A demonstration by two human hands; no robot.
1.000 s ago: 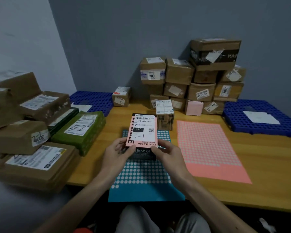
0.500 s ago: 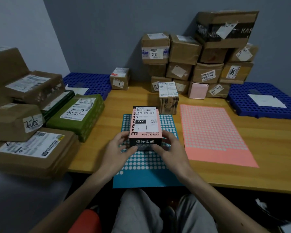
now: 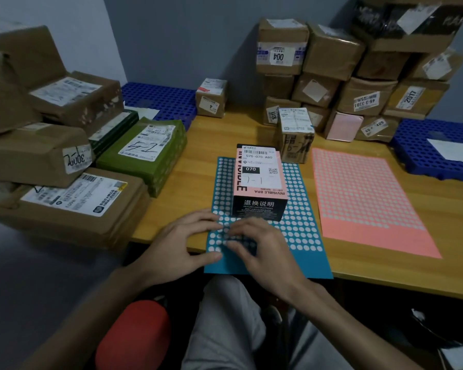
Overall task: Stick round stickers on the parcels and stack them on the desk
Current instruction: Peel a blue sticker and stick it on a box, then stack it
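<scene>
A pink and black parcel (image 3: 259,180) with a white shipping label stands on the blue sheet of round stickers (image 3: 302,231) at the desk's front edge. Both hands are on that sheet just in front of the parcel and apart from it. My left hand (image 3: 182,244) rests with spread fingers on the sheet's left part. My right hand (image 3: 262,249) has bent fingers, their tips touching the stickers close to the left fingertips; the motion blurs them. A pink sticker sheet (image 3: 358,196) lies to the right.
A small taped parcel (image 3: 296,134) stands just behind the pink one. Stacked brown parcels (image 3: 332,76) fill the back right. More brown parcels (image 3: 72,201) and a green one (image 3: 150,156) are piled on the left. Blue crates (image 3: 161,100) (image 3: 433,148) flank the wooden desk (image 3: 203,145).
Both hands have set the pink and black parcel down on the blue sheet, let go of it, and drawn back toward me onto the stickers.
</scene>
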